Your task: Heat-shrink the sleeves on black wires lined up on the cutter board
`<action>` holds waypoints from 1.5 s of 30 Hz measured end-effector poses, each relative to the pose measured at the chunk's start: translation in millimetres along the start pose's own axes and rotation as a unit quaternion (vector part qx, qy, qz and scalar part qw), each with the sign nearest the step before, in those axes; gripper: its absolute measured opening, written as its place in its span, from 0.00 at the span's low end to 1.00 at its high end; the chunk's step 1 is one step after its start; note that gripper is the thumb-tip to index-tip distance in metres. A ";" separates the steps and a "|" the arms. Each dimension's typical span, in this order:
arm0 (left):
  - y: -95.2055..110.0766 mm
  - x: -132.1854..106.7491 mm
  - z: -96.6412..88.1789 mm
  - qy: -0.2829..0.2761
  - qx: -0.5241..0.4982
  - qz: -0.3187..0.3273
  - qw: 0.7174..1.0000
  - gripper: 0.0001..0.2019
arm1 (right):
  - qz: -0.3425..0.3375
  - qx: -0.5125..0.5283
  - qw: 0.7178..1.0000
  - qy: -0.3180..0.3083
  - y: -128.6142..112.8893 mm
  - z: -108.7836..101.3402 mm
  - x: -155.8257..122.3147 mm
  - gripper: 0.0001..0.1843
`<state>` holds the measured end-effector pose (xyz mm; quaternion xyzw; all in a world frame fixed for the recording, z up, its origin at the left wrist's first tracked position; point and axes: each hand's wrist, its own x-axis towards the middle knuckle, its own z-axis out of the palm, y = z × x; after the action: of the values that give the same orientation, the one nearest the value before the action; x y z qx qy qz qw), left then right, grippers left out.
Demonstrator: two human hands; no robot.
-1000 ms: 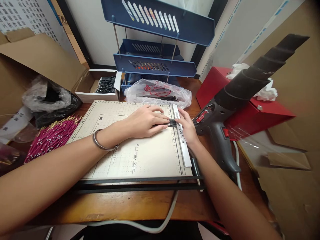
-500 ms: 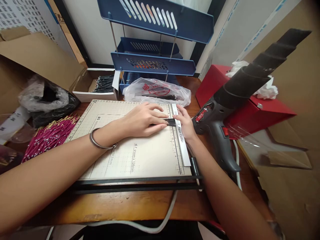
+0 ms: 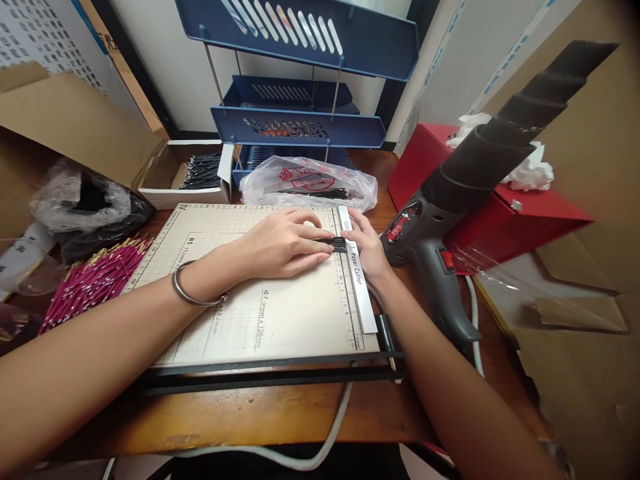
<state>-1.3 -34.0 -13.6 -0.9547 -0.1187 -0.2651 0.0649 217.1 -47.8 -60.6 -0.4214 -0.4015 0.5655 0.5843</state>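
Note:
My left hand (image 3: pixel 285 243) lies palm down on the paper cutter board (image 3: pixel 295 313), fingers pressed over a flat row of thin black cords (image 3: pixel 339 245). The cords run sideways from under those fingers to the white guard strip (image 3: pixel 363 293) marked "Paper Cutter". At the strip's far half is my right hand (image 3: pixel 367 247), with its thumb over the strip by the cord ends and its other fingers curled along the outer side. Strip and hand hide the cord ends, so what the right fingers grip cannot be made out.
A heat gun (image 3: pixel 445 240) stands at right before a red box (image 3: pixel 520 227). Magenta cords (image 3: pixel 95 280) lie left of the board. Behind are a white box (image 3: pixel 175 195) of black cords, a plastic bag (image 3: pixel 310 183) and a blue rack (image 3: pixel 300 123). A cable (image 3: pixel 330 437) hangs in front.
The view has shifted slightly, moving the whole scene a little left. Both hands keep nearly the same places on the cutter; the cords still lie under my left fingers.

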 end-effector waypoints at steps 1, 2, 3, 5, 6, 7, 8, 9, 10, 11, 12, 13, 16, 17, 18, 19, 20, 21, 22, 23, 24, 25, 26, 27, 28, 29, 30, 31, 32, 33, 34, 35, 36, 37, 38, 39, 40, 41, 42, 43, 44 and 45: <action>0.3 0.2 -0.2 -0.003 0.001 -0.004 1.000 0.14 | 0.000 -0.003 1.000 -0.001 0.0 -0.7 -0.1 0.33; 0.5 0.3 -0.4 -0.008 0.001 -0.009 1.000 0.15 | 0.000 -0.006 1.000 -0.004 0.1 -1.5 -0.2 0.33; 0.6 0.3 -0.5 -0.014 0.000 -0.014 1.000 0.15 | 0.000 -0.009 1.000 -0.006 0.3 -2.2 -0.2 0.33; 0.6 0.0 -0.5 -0.024 -0.001 -0.023 0.999 0.16 | -0.002 -0.016 1.000 -0.014 0.9 -3.5 0.1 0.32; 0.4 -0.2 -0.5 -0.028 0.000 -0.027 0.999 0.17 | -0.004 -0.018 1.000 -0.017 1.2 -3.9 0.4 0.31; 0.3 -0.4 -0.6 -0.030 0.000 -0.029 0.999 0.17 | -0.006 -0.019 1.000 -0.019 1.6 -4.3 0.7 0.31; 0.2 -0.5 -0.7 -0.032 0.001 -0.030 0.999 0.17 | -0.008 -0.018 1.000 -0.019 2.0 -4.6 1.0 0.32; 0.1 -0.7 -0.7 -0.034 0.003 -0.031 0.999 0.18 | -0.009 -0.018 1.000 -0.018 2.4 -4.8 1.2 0.32; 0.0 -0.8 -0.8 -0.036 0.004 -0.031 0.999 0.18 | -0.008 -0.017 1.000 -0.017 2.6 -4.9 1.4 0.32; -0.2 -1.0 -0.8 -0.038 0.005 -0.030 0.999 0.18 | -0.006 -0.016 1.000 -0.015 2.8 -5.0 1.4 0.33; -0.3 -1.1 -0.7 -0.040 0.007 -0.030 0.999 0.18 | -0.003 -0.015 1.000 -0.013 2.8 -5.0 1.3 0.33; -0.5 -1.3 -0.7 -0.042 0.008 -0.030 0.999 0.18 | 0.001 -0.014 1.000 -0.011 2.7 -4.9 1.1 0.33; -0.8 -1.6 -0.4 -0.047 0.009 -0.026 0.999 0.18 | 0.006 -0.008 1.000 -0.003 1.7 -3.6 0.2 0.34; -0.9 -1.7 -0.4 -0.046 0.008 -0.024 0.999 0.18 | 0.006 -0.004 1.000 -0.001 1.2 -3.0 -0.1 0.34; -0.9 -1.7 -0.3 -0.045 0.006 -0.022 0.999 0.18 | 0.006 -0.001 1.000 0.001 0.8 -2.4 -0.4 0.34; -0.8 -1.6 -0.3 -0.043 0.003 -0.021 0.999 0.18 | 0.005 0.001 1.000 0.000 0.4 -1.9 -0.7 0.33; -0.8 -1.6 -0.4 -0.041 -0.002 -0.021 0.999 0.18 | 0.003 0.000 1.000 -0.001 0.1 -1.6 -0.9 0.33; -0.7 -1.6 -0.4 -0.039 -0.009 -0.022 0.999 0.18 | 0.000 -0.003 1.000 -0.004 -0.1 -1.4 -1.1 0.32; -0.6 -1.5 -0.4 -0.037 -0.015 -0.024 0.999 0.17 | -0.003 -0.008 1.000 -0.008 -0.2 -1.4 -1.2 0.31; -0.6 -1.5 -0.4 -0.037 -0.021 -0.026 0.999 0.17 | -0.006 -0.013 1.000 -0.012 -0.3 -1.6 -1.3 0.31; -0.6 -1.6 -0.4 -0.037 -0.025 -0.028 0.999 0.17 | -0.008 -0.015 1.000 -0.013 -0.2 -2.0 -1.4 0.30; -0.6 -1.6 -0.4 -0.039 -0.026 -0.029 0.998 0.17 | -0.008 -0.017 1.000 -0.013 -0.1 -2.3 -1.4 0.30; -0.6 -1.6 -0.3 -0.041 -0.025 -0.029 0.998 0.17 | -0.007 -0.017 1.000 -0.012 0.1 -2.7 -1.4 0.31; -0.6 -1.5 -0.2 -0.044 -0.022 -0.030 0.998 0.17 | -0.006 -0.018 1.000 -0.012 0.3 -3.1 -1.3 0.31; -0.6 -1.4 -0.1 -0.047 -0.019 -0.030 0.998 0.18 | -0.006 -0.020 1.000 -0.013 0.6 -3.5 -1.1 0.31; -0.5 -1.3 0.0 -0.048 -0.018 -0.030 0.998 0.18 | -0.007 -0.023 1.000 -0.015 1.0 -3.8 -0.9 0.32; -0.4 -1.1 0.3 -0.047 -0.019 -0.030 0.998 0.18 | -0.009 -0.026 0.999 -0.018 1.4 -4.0 -0.6 0.33; -0.3 -0.9 0.6 -0.043 -0.020 -0.030 0.998 0.18 | -0.010 -0.028 0.999 -0.019 2.0 -4.2 -0.2 0.33; -0.2 -0.7 1.0 -0.037 -0.021 -0.032 0.999 0.18 | -0.010 -0.028 0.999 -0.019 2.7 -4.3 0.2 0.33; -0.2 -0.6 1.4 -0.031 -0.019 -0.035 0.999 0.17 | -0.009 -0.026 0.999 -0.017 3.3 -4.3 0.7 0.34; -0.3 -0.7 1.9 -0.026 -0.013 -0.040 0.999 0.17 | -0.007 -0.023 1.000 -0.013 4.0 -4.2 1.1 0.34; -0.5 -0.8 2.4 -0.022 -0.003 -0.045 0.999 0.17 | -0.004 -0.022 1.000 -0.009 4.7 -4.1 1.6 0.34; -0.8 -1.2 3.0 -0.018 0.009 -0.050 0.999 0.17 | -0.001 -0.022 1.000 -0.004 5.3 -4.0 2.1 0.35; -1.2 -1.6 3.4 -0.016 0.021 -0.052 0.998 0.18 | 0.002 -0.023 1.000 0.000 5.7 -3.9 2.5 0.36; -1.6 -2.1 3.9 -0.016 0.031 -0.054 0.998 0.18 | 0.004 -0.023 1.000 0.003 6.1 -3.8 2.9 0.37; -2.0 -2.6 4.2 -0.018 0.038 -0.056 0.998 0.18 | 0.005 -0.024 1.000 0.005 6.5 -3.9 3.1 0.37; -2.3 -3.0 4.4 -0.021 0.040 -0.060 0.997 0.19 | 0.004 -0.025 1.000 0.005 6.7 -4.1 3.4 0.38; -2.5 -3.4 4.5 -0.025 0.038 -0.065 0.997 0.19 | 0.003 -0.026 1.000 0.003 6.9 -4.4 3.5 0.37; -2.5 -3.6 4.6 -0.032 0.033 -0.072 0.996 0.19 | 0.001 -0.029 1.000 0.001 7.2 -4.8 3.7 0.37; -2.6 -3.7 4.7 -0.037 0.028 -0.078 0.996 0.20 | -0.002 -0.032 0.999 -0.001 7.4 -5.2 3.8 0.37; -2.6 -3.8 4.7 -0.042 0.023 -0.082 0.995 0.20 | -0.003 -0.035 0.999 -0.003 7.6 -5.7 3.9 0.36; -2.6 -3.8 4.9 -0.046 0.020 -0.085 0.995 0.20 | -0.004 -0.036 0.999 -0.006 7.9 -6.2 4.0 0.36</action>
<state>-2.8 -31.3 -19.6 -0.9510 -0.2072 -0.2228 0.0554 220.6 -44.1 -70.1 -0.4375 -0.4266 0.5506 0.5688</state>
